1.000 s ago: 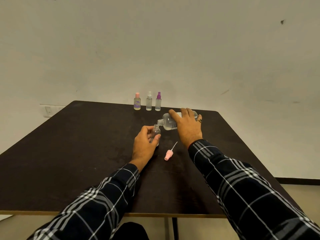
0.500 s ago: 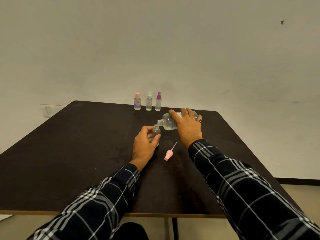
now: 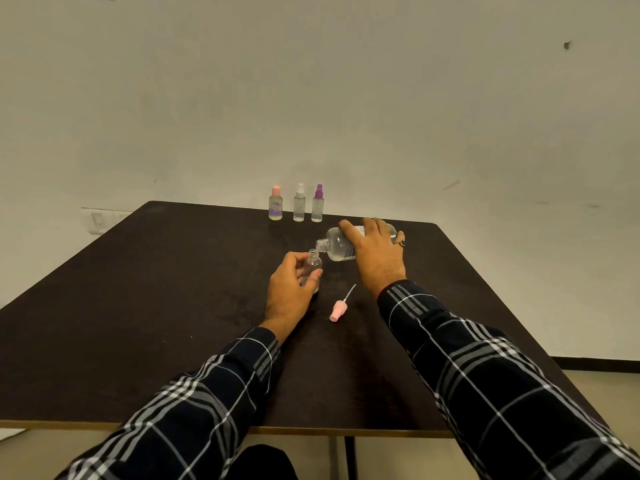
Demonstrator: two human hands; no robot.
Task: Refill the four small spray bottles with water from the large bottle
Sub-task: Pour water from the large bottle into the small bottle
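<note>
— Clear plastic everywhere; how far along?
— The grip of the left hand (image 3: pixel 289 292) is closed round the uncapped small bottle (image 3: pixel 313 268), just under the mouth of the large bottle (image 3: pixel 337 247), which is tilted in the closed grip of the right hand (image 3: pixel 377 258). A pink sprayer (image 3: pixel 337 310) lies near it.
— What's left?
— The three capped bottles (image 3: pixel 299 204) beyond it look filled, so probably just this fill and recapping.

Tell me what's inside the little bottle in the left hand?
The little bottle has an open neck, and its top part looks clear, with no water showing. The left hand wraps around its lower part, so any water down there is hidden.
</note>
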